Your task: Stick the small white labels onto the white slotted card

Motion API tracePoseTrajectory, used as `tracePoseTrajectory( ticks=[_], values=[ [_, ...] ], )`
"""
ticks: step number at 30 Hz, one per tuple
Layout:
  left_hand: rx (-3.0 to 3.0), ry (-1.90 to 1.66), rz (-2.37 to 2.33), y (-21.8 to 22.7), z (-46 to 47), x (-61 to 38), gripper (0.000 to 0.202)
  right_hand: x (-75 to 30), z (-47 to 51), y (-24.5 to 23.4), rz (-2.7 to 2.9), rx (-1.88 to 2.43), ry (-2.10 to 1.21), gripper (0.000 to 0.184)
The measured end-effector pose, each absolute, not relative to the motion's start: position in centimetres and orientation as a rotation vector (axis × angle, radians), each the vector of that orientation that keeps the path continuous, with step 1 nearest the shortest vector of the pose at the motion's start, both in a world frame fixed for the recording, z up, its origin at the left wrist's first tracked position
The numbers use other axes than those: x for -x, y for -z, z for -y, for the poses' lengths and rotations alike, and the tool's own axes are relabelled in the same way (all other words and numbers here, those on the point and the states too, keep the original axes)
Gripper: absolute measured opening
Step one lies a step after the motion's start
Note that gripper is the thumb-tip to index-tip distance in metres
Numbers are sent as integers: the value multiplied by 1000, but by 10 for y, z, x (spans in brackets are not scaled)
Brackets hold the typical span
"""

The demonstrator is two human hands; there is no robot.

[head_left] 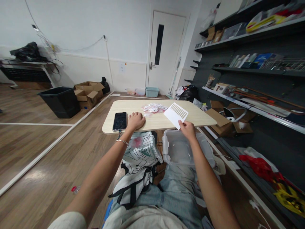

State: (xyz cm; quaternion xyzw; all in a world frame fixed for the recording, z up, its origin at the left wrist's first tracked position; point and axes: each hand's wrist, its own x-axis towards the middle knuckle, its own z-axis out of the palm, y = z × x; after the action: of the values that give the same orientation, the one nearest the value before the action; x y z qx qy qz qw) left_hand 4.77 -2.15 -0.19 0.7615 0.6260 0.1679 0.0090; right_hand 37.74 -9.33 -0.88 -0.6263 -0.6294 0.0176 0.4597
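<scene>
My right hand (187, 129) pinches the lower corner of a white slotted card (175, 115), a flat piece with a row of long openings along its far side. The card is tilted above the tabletop, at the right of a heap of small white paper-like pieces (154, 108). On the near part of the light wooden table (200, 116), my left hand (136, 121) rests palm down with its fingers loosely bent, holding nothing that shows. Just left of it lies a black smartphone (120, 121) with a strap. Reddish stains surround the heap.
Below the table's near edge, a clear plastic bin (177, 149) stands by my legs. A patterned cloth bag (140, 149) sits left of it. Shelves (252, 70) line the right side. A black bin (59, 101) and cardboard boxes (89, 92) stand on the left floor.
</scene>
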Motion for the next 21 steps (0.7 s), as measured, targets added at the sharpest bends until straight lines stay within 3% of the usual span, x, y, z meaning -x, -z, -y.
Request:
tracePoseTrajectory(
  ticks=[21],
  values=[
    [-2393, -526, -1959, 3, 21, -48, 48, -383, 87, 12, 1556, 1546, -185, 58]
  ],
)
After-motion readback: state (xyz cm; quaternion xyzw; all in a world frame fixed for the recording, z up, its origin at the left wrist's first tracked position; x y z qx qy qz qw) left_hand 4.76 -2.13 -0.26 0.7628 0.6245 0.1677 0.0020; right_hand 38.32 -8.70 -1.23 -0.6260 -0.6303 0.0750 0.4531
